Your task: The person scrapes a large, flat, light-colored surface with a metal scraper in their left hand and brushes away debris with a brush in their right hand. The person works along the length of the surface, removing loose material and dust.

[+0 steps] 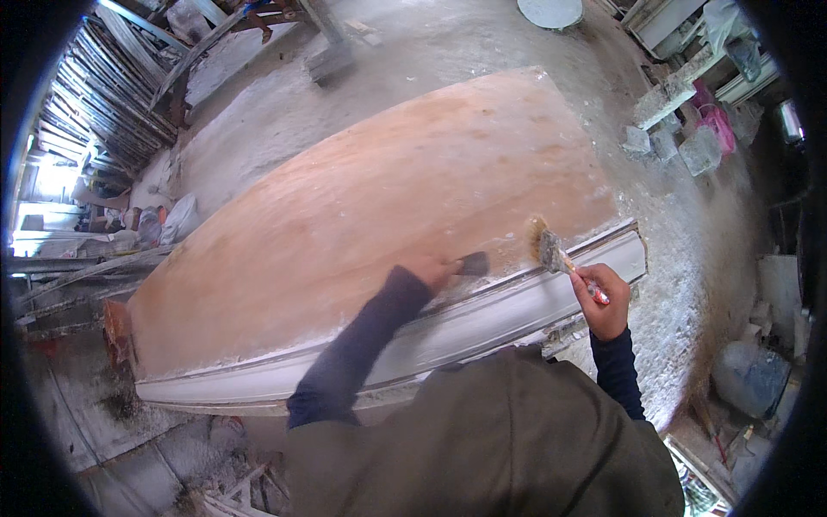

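Observation:
Before me lies a large curved panel (345, 207), orange-brown and dusted with white, bordered on my side by a white moulded edge (465, 332). My right hand (606, 302) is closed round the red-and-white handle of a paintbrush (551, 248); the pale bristles rest at the panel's surface near its right end. Toward the panel's near edge, my left hand (431, 271) grips a dark flat scraper (474, 264), its blade pointing right. Motion blurs this hand, and its fingers are partly hidden.
Thin poles (112, 103) stack at the far left, near white bags (179, 220). To the right, white blocks (663, 142) and a pink bag (717, 121) lie on the dusty floor. A clear bluish container (749, 375) stands lower right. Someone's hand (267, 30) shows at the top.

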Demonstrator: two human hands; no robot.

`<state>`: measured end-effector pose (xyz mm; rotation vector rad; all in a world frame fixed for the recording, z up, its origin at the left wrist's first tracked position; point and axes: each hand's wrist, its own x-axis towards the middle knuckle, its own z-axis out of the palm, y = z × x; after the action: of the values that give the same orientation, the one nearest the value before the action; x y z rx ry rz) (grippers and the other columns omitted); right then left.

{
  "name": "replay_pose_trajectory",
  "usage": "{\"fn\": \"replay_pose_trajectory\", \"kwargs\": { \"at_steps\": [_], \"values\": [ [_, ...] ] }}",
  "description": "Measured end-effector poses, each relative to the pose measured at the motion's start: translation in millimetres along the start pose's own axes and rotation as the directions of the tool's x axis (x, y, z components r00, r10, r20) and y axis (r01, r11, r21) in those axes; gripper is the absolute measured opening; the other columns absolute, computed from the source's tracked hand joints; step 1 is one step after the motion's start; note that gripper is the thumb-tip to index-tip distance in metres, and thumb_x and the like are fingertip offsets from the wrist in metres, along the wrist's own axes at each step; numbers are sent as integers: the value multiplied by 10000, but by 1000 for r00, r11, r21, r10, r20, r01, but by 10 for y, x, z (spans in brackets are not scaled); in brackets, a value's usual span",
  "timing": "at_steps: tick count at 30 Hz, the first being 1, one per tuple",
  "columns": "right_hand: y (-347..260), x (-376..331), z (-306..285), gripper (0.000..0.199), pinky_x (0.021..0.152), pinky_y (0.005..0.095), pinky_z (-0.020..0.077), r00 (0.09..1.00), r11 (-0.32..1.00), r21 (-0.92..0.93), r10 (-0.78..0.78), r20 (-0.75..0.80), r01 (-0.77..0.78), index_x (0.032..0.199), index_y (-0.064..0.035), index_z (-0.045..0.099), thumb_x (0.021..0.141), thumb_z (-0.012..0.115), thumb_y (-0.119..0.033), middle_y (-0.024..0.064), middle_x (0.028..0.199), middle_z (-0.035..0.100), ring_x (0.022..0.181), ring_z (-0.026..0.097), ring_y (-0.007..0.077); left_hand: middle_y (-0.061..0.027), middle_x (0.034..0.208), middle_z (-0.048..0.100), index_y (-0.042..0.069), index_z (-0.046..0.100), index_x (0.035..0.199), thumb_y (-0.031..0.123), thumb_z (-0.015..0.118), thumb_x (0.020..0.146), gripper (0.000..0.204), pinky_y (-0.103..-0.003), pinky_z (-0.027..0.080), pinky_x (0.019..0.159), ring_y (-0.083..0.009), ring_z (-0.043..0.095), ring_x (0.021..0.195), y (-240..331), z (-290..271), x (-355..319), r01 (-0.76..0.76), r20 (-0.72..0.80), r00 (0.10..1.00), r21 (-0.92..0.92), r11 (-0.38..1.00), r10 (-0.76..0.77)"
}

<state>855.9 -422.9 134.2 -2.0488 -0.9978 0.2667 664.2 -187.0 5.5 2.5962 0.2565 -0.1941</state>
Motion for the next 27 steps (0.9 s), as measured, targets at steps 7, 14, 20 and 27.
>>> {"fn": "replay_pose_trajectory", "kwargs": {
  "at_steps": [7, 14, 20, 27],
  "values": [
    [145, -56, -76, 63, 581, 282, 448, 998, 999, 14, 40, -49, -39, 771, -1, 594, 736, 637, -30, 121, 700, 584, 640, 592, 229, -97, 728, 556, 160, 591, 974, 192, 479, 831, 184, -407, 458, 632, -285, 583, 707, -239, -362, -460, 20, 62, 998, 135, 991, -28],
    [144, 28, -21, 69, 585, 282, 452, 999, 1000, 22, 17, -49, -16, 772, 0, 601, 733, 643, -39, 121, 700, 588, 638, 593, 229, -127, 752, 575, 110, 596, 938, 267, 420, 890, 240, -396, 455, 645, -297, 588, 738, -142, -109, -330, 90, 45, 995, 83, 993, -94],
    [137, 78, 31, 68, 586, 283, 455, 1000, 999, 38, -23, -17, 24, 777, -5, 603, 729, 641, -34, 118, 703, 591, 640, 595, 227, -134, 713, 580, 87, 610, 877, 330, 396, 900, 325, -404, 456, 646, -298, 586, 713, -513, 422, -256, 128, -26, 991, -26, 991, -129],
    [115, 120, 75, 65, 578, 282, 457, 999, 998, 39, -42, 7, 41, 768, -4, 593, 726, 638, -25, 116, 697, 590, 628, 594, 226, -107, 734, 575, 107, 610, 927, 256, 459, 868, 220, -394, 472, 645, -300, 580, 704, -212, -322, -390, -3, -33, 999, 160, 987, 8]
  ]
}}
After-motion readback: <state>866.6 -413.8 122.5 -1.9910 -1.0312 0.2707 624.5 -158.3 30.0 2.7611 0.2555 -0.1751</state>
